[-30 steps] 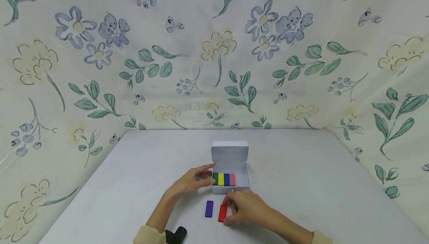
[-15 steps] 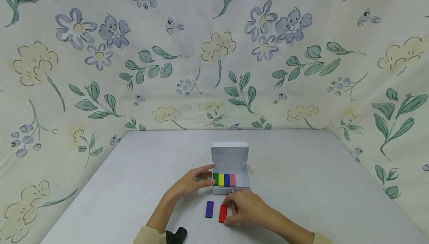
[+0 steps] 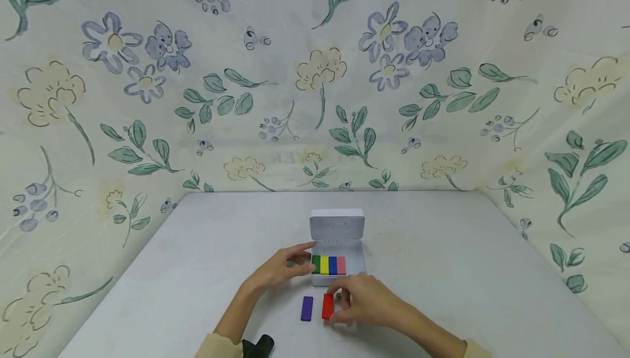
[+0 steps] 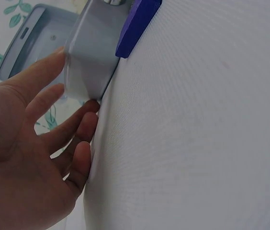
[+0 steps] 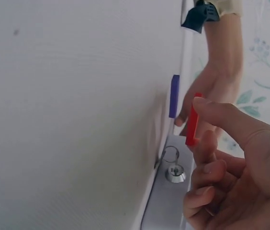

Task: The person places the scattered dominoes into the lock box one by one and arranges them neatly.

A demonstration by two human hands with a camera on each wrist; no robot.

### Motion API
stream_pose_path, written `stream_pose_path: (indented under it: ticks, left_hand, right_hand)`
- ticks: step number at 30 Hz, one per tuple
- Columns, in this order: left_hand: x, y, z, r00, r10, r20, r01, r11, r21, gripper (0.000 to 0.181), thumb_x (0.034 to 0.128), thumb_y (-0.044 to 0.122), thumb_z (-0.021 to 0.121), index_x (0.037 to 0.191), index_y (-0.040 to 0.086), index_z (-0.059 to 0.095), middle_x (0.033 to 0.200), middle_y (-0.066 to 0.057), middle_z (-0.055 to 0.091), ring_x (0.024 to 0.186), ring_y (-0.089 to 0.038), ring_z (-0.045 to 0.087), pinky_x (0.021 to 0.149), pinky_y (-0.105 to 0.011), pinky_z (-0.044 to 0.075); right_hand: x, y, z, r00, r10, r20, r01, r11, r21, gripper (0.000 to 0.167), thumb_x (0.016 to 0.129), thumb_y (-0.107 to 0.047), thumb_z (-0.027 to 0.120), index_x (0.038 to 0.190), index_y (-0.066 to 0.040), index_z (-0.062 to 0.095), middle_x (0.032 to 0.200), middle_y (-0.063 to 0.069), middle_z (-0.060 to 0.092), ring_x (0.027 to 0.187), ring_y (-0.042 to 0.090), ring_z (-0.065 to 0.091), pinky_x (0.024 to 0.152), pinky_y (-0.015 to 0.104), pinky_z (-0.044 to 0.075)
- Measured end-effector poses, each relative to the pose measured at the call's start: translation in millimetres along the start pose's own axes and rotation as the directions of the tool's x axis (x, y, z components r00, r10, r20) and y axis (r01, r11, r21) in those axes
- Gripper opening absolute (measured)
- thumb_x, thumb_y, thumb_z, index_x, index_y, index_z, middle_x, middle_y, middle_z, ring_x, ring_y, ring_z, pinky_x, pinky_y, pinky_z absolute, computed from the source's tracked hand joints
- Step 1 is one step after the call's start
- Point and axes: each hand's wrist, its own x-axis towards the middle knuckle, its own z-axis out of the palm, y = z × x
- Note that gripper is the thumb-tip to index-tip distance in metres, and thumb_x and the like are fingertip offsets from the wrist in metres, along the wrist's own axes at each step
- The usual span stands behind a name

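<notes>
My right hand point(image 3: 366, 299) pinches a small red block point(image 3: 327, 306) by its ends, between thumb and fingertips. In the right wrist view the red block point(image 5: 194, 120) is held clear of the tabletop, just in front of the box. A purple block point(image 3: 307, 309) lies flat on the table to its left. Behind them stands a small white metal box point(image 3: 355, 251) with its lid raised. Green, yellow, blue and pink blocks point(image 3: 341, 265) lie side by side in its left part. My left hand point(image 3: 280, 265) touches the box's left side with loosely extended fingers.
A key with a ring sits in the lock point(image 5: 175, 173) on the box's front. A black strap-like device point(image 3: 258, 346) is on the left wrist. The white table point(image 3: 433, 248) ends at a floral-patterned cloth point(image 3: 315, 101) behind and at the sides.
My right hand has lifted the red block off the table and moved it slightly towards the box. The left hand and the purple block have stayed in place.
</notes>
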Motion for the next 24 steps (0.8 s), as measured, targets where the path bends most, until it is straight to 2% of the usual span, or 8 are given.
stream_pose_path:
  ticks: [12,24]
  left_hand:
    - [-2.1,-0.8,0.9,1.000,-0.004,0.001,0.004,1.000,0.007,0.063,0.0908,0.037,0.069,0.147,0.018,0.047,0.132,-0.013,0.062,0.116,-0.025,0.055,0.100,-0.055,0.045]
    - [0.4,-1.8,0.4,1.000,0.000,0.005,0.000,1.000,-0.007,0.062,0.0910,0.038,0.068,0.146,0.020,0.047,0.133,-0.012,0.062,0.119,-0.026,0.054,0.102,-0.058,0.042]
  right_hand:
    - [0.3,6,-19,0.998,-0.051,-0.038,0.053,0.997,0.058,0.036,0.080,-0.028,0.081,0.111,-0.012,0.071,0.060,-0.013,0.054,0.054,0.001,0.049,0.052,0.016,0.039]
    - [2.0,13,-36,0.992,-0.098,-0.082,0.098,0.995,0.001,0.037,0.080,-0.028,0.081,0.110,-0.010,0.070,0.061,-0.012,0.053,0.056,0.001,0.048,0.052,0.016,0.037]
